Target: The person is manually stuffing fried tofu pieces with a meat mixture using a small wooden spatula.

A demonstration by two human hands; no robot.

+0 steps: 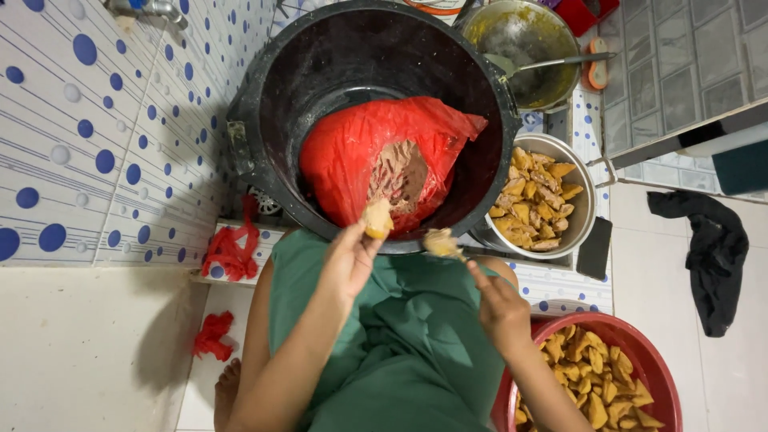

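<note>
Holding a yellow piece pinched in my left hand; right hand grips a spoon, seemingly filling-loaded, just right of it.

tiled floor, black bucket, red basin

At your twelve o'clock sits a black bucket holding a red bag. At one o'clock, a greasy pot with a spoon. At three o'clock, dark cloth on the floor.
</note>
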